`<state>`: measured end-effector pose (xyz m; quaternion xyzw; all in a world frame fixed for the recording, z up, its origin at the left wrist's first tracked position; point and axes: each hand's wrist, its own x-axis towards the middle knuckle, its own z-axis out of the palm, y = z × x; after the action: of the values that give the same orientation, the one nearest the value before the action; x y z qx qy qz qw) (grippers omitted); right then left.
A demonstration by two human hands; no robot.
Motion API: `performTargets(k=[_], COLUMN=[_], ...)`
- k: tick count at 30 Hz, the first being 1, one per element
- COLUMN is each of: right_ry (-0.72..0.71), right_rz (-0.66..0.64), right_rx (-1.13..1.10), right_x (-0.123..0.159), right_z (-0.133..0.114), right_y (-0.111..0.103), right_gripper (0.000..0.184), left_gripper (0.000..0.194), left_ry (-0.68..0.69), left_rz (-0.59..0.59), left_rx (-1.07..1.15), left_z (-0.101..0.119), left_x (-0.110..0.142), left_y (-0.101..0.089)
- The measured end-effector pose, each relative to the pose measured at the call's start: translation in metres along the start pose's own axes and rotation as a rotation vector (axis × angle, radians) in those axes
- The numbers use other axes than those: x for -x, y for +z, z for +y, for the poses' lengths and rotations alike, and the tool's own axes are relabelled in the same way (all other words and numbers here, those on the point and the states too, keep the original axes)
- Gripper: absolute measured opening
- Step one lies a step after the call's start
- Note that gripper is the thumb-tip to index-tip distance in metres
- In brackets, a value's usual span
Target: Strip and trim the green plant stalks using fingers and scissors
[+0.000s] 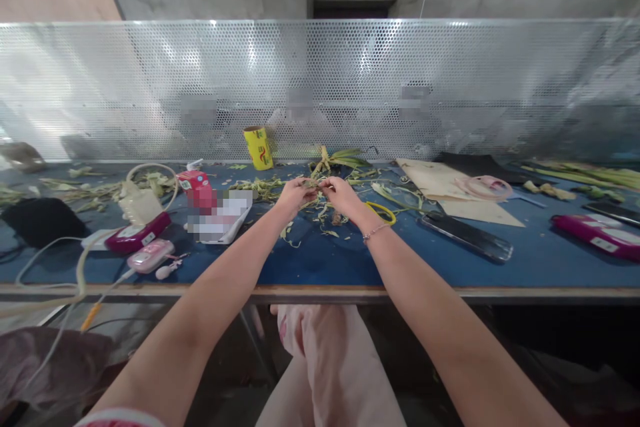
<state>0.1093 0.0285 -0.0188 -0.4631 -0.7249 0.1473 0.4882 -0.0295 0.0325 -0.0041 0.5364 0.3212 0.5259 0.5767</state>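
My left hand (299, 193) and my right hand (341, 192) meet over the middle of the blue table (320, 267). Their fingers are closed on a small greenish plant piece (313, 184), partly hidden by the fingertips. Leaf and stem scraps (265, 185) lie left of and beneath my hands. A tied bundle of green leaves (345, 159) lies just behind them. Beside my right wrist shows a yellow loop handle (384, 212), its other end hidden.
A yellow paper tube (259, 148) stands before the perforated metal screen (320, 67). At left are a red drink carton (197, 190), a white device (227, 219), a purple device (137, 233) and cables. At right lie a phone (467, 237), brown cardboard (435, 183) and another purple device (595, 235).
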Motion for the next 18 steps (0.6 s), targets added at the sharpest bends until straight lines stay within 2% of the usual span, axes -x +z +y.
performTargets(k=[6,12,18], right_ry=[-0.201,-0.251,-0.244], right_rz=[0.054,0.074,0.08], right_rx=[0.146,0.158,0.137], right_x=[0.0027,0.0036,0.0044], right_z=[0.002,0.0012,-0.0017], right_y=[-0.0004,-0.0006,-0.0002], right_gripper=[0.014,0.014,0.012], left_gripper=[0.017,0.026,0.022], left_ry=[-0.012,-0.019,-0.024], left_rz=[-0.036,-0.077,-0.054], left_rx=[0.051,0.086,0.1], left_z=[-0.0006,-0.0013,-0.001], left_x=[-0.0004,-0.0006,-0.0013], left_y=[-0.0009,-0.0032,-0.0037])
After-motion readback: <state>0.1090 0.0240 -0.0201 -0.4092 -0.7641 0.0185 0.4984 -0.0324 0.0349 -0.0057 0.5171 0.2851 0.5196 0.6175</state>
